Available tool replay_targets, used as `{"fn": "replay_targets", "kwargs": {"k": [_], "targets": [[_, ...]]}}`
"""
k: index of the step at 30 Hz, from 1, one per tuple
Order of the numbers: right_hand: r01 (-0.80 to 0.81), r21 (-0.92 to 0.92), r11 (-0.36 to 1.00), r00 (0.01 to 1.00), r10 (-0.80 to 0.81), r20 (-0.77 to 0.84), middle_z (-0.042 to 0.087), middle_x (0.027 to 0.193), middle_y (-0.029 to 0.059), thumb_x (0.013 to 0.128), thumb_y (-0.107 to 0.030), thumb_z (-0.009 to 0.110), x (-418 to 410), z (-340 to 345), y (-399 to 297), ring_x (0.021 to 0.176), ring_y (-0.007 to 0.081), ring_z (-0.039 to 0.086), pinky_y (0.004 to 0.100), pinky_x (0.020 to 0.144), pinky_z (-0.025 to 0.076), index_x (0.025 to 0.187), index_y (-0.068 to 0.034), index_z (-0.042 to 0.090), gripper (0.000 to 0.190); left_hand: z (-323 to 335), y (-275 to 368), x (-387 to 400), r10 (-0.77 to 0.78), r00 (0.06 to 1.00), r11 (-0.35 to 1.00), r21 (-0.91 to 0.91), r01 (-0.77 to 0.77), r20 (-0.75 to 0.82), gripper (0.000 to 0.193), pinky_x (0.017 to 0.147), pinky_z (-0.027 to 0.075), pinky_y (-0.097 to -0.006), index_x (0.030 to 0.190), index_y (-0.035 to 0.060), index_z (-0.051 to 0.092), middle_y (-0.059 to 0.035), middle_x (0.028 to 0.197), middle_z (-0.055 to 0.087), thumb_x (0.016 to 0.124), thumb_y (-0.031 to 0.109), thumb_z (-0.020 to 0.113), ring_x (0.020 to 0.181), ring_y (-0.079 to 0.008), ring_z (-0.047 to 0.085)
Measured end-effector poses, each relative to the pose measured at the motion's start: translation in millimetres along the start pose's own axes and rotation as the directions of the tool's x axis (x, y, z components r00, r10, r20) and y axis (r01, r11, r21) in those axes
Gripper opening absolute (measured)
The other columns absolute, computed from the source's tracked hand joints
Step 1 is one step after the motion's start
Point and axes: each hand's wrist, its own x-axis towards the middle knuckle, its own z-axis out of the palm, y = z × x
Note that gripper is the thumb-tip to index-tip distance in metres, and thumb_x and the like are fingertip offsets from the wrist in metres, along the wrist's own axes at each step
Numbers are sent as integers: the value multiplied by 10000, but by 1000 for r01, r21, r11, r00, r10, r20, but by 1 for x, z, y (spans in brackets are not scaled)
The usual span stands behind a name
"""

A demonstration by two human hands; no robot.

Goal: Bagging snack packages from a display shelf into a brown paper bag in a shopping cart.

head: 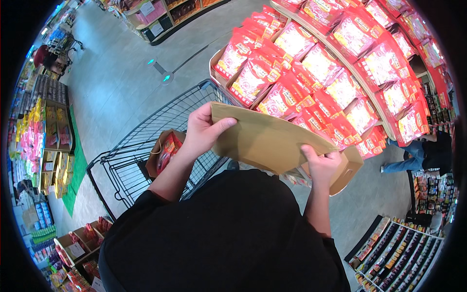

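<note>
A flat piece of brown cardboard or stiff paper (262, 137) spans the space in front of my chest. My left hand (206, 131) grips its left end, thumb on the near face and fingers hidden behind. At the right end, my right hand (323, 160) holds it the same way. Just beyond it stands a display of red plastic packets (255, 76) in cardboard trays. A wire shopping cart (135, 135) is at the left, partly behind my left arm. In the cart sits an open brown bag or box (155, 155) with red packets inside.
An open cardboard box (348, 169) with a handle slot is beside my right hand. A person in jeans (412, 158) stands at the right. Stocked shelves (394, 252) fill the lower right, and a snack display (54, 146) stands at the left beyond the cart. Grey floor (109, 73) shows at upper left.
</note>
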Motion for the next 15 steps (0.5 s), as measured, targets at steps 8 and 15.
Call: {"fn": "replay_targets", "kwargs": {"k": [8,15], "targets": [[31,89,996,946,-57,318,702,1072,51,804,32,858,3,21,12,918,118,667,255,778,530,1027,34,746,249,-30,-18,-24,127,985,989,-61,-135,-119,326,963,536,-305,1292,-10,606,-66,1206,709,985,49,699,1086,-120,662],[-76,336,939,847,-117,518,686,1176,93,826,-122,882,17,67,21,1054,171,656,312,931,514,1341,41,594,612,-65,-26,-61,179,883,942,-184,-282,-433,266,993,528,-334,1292,27,583,-61,1249,689,1050,131,623,1137,-149,657]]}}
